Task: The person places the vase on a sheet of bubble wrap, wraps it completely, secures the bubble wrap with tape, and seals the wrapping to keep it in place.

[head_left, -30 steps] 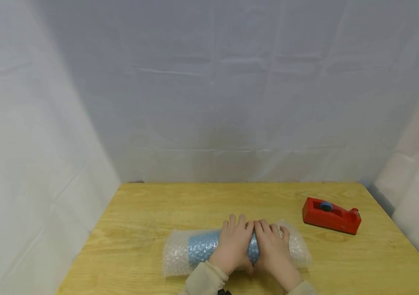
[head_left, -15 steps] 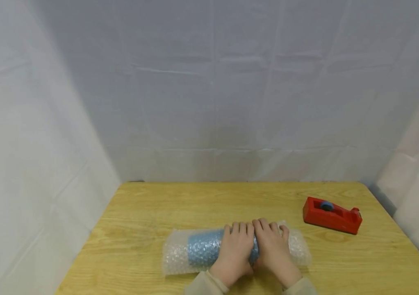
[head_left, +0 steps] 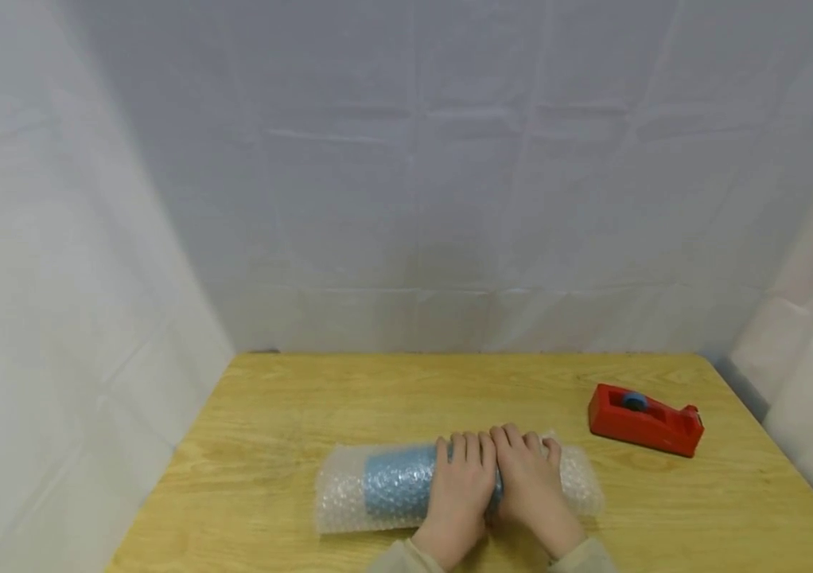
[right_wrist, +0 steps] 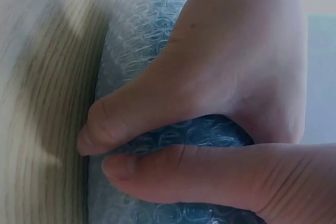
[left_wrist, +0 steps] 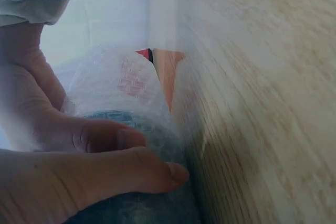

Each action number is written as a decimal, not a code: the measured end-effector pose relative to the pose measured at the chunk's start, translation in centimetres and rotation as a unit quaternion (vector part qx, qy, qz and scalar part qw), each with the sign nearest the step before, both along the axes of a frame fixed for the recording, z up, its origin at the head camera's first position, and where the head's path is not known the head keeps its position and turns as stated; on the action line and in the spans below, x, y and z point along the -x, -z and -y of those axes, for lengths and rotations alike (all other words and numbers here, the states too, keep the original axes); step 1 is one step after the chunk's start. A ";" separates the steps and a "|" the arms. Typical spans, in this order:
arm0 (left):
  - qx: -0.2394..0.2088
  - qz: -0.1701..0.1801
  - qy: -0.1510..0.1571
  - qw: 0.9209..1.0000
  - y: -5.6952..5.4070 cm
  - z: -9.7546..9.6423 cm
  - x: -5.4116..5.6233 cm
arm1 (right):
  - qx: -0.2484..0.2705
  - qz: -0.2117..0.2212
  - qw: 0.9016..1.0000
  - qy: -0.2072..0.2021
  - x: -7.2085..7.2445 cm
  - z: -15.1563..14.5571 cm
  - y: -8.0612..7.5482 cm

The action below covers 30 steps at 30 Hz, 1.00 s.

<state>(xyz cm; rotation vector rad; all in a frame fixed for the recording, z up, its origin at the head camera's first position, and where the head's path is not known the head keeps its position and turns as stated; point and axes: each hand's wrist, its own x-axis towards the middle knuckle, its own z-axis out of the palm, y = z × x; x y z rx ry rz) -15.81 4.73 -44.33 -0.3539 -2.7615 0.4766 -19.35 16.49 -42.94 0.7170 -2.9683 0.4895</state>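
A blue cylinder-shaped thing wrapped in clear bubble wrap (head_left: 395, 481) lies lengthwise across the front of the table. My left hand (head_left: 458, 493) grips its middle from above, fingers over the far side and thumb down the near side. Right beside it, my right hand (head_left: 531, 485) holds the wrapped roll in the same way, nearer its right end. In the left wrist view, both thumbs press on the bubble wrap (left_wrist: 113, 77) close to the tabletop. The right wrist view shows the right thumb (right_wrist: 173, 174) lying along the wrap, below the left hand.
A red tape dispenser (head_left: 643, 422) with a blue-cored roll stands at the right rear of the wooden table (head_left: 270, 406). White sheeting (head_left: 406, 199) hangs behind the table and along both sides.
My left hand has drawn back slightly and shifted right, its fingers now closer together and bent over the roll. The right hand and the wrapped roll have hardly moved.
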 end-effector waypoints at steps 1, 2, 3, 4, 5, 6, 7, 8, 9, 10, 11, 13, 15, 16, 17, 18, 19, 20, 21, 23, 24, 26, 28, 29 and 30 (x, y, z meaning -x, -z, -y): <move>-0.002 0.005 0.003 1.000 0.0 0.1 0.1 | -0.002 0.003 1.000 0.000 0.0 0.0 0.0; -0.001 0.011 0.005 1.000 0.0 0.1 0.1 | -0.005 0.008 1.000 0.000 0.0 0.0 -0.1; -0.002 0.015 0.008 1.000 0.0 0.2 0.1 | -0.007 0.013 1.000 0.000 0.0 0.0 -0.1; -0.002 0.019 0.010 1.000 0.0 0.3 0.1 | -0.008 0.016 1.000 0.000 0.0 0.0 -0.1; -0.002 0.022 0.013 1.000 -0.1 0.3 0.2 | -0.008 0.019 1.000 0.000 0.1 0.0 0.0; 0.000 0.024 0.015 1.000 -0.1 0.4 0.3 | -0.008 0.019 1.000 0.000 0.1 0.0 0.0; 0.000 0.024 0.017 1.000 -0.1 0.4 0.3 | -0.007 0.018 1.000 0.000 0.1 0.0 -0.1; 0.002 0.025 0.018 1.000 -0.2 0.4 0.3 | -0.008 0.017 1.000 0.001 0.1 0.0 0.0; 0.001 0.026 0.019 0.999 -0.2 0.3 0.3 | -0.008 0.016 1.000 0.001 0.1 0.0 -0.1; 0.002 0.028 0.020 0.999 -0.3 0.3 0.3 | -0.009 0.015 1.000 0.001 0.0 0.0 -0.1; 0.004 0.031 0.019 0.999 -0.3 0.3 0.4 | -0.008 0.013 1.000 0.001 0.0 0.0 -0.1; 0.009 0.034 0.016 0.999 -0.4 0.2 0.3 | -0.007 0.009 1.000 0.000 -0.1 -0.1 -0.1; 0.012 0.033 0.015 0.999 -0.5 0.1 0.2 | -0.005 0.003 1.000 -0.001 -0.2 -0.1 -0.1; 0.013 0.032 0.015 0.999 -0.6 0.1 0.2 | -0.002 -0.001 1.000 -0.002 -0.2 -0.1 -0.1; 0.012 0.030 0.015 0.999 -0.6 0.1 0.1 | -0.001 -0.002 1.000 -0.004 -0.3 -0.2 -0.1; 0.013 0.027 0.015 0.999 -0.7 0.1 0.0 | -0.001 -0.002 1.000 -0.006 -0.3 -0.2 -0.1; 0.011 0.023 0.017 1.000 -0.7 0.2 -0.1 | -0.001 -0.002 1.000 -0.009 -0.4 -0.2 -0.1; 0.009 0.021 0.018 1.000 -0.7 0.2 -0.3 | -0.002 0.003 1.000 -0.012 -0.4 -0.2 -0.1; 0.008 0.022 0.020 1.000 -0.8 0.2 -0.5 | -0.004 0.011 1.000 -0.015 -0.5 -0.2 -0.2; 0.011 0.029 0.024 0.999 -1.0 0.3 -1.0 | -0.011 0.034 0.999 -0.019 -0.7 -0.3 -0.3; 0.013 0.032 0.028 0.999 -1.1 0.3 -1.2 | -0.015 0.046 0.999 -0.020 -0.9 -0.3 -0.4; 0.016 0.042 0.034 0.998 -1.4 0.3 -1.6 | -0.022 0.076 0.997 -0.018 -1.1 -0.4 -0.6; 0.016 0.045 0.042 0.998 -1.5 0.3 -1.7 | -0.027 0.096 0.995 -0.015 -1.2 -0.4 -0.8; 0.015 0.044 0.045 0.998 -1.5 0.3 -1.7 | -0.028 0.102 0.994 -0.016 -1.2 -0.4 -0.8; 0.012 0.045 0.047 0.998 -1.6 0.4 -1.7 | -0.029 0.106 0.994 -0.017 -1.2 -0.4 -0.9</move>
